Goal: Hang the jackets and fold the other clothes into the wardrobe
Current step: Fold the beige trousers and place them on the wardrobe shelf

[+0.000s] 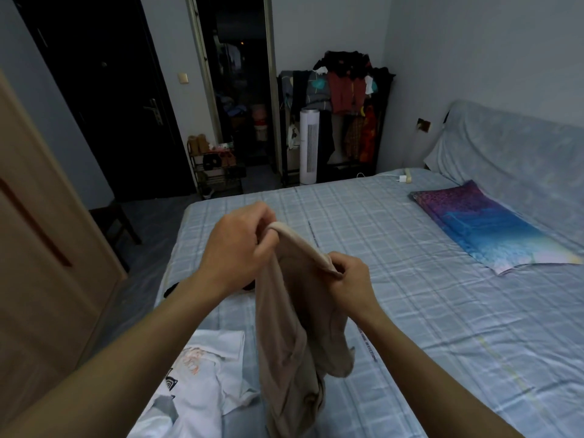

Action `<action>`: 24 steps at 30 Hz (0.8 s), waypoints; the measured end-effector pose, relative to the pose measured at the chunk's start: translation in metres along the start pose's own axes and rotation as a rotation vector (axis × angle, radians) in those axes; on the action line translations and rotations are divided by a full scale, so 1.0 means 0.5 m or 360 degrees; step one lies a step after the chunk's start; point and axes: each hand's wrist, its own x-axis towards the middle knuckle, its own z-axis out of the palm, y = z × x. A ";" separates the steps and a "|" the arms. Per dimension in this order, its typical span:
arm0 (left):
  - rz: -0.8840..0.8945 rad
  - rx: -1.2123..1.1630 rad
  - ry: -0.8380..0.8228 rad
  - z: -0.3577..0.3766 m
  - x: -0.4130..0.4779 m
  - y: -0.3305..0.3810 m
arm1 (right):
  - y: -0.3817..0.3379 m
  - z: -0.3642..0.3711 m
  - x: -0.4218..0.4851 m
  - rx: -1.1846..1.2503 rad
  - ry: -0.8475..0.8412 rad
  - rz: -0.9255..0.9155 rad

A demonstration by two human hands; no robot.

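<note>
Up over the bed (410, 248), left hand (235, 245) and right hand (349, 279) each pinch the beige garment (290, 327) (hanging limp).

The room is dim, with pale bluish walls (458, 58) and a grey floor (151, 222). A bed (442, 311) under a blue checked sheet fills the right side, and a light wooden wardrobe (38, 248) stands at the left edge. Beyond the bed are a dark door (104, 105), an open doorway (240, 90) into darkness, a shoe rack (218, 172), a white tower fan (309, 143) and a black clothes rack (341, 105) heaped with garments.
</note>
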 end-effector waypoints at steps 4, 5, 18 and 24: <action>-0.0115 0.0105 0.0031 -0.047 -0.017 -0.037 | -0.055 -0.004 0.037 0.0059 0.0077 -0.0129; -0.0165 0.0133 0.0013 -0.057 -0.022 -0.047 | -0.072 -0.007 0.043 0.0017 0.0070 -0.0202; 0.0382 0.0352 -0.0160 -0.028 -0.055 0.034 | -0.189 0.030 0.017 -0.0199 -0.0118 -0.0485; 0.0247 0.0162 -0.0196 -0.016 -0.043 0.045 | -0.173 0.010 0.000 -0.0109 -0.0212 -0.0420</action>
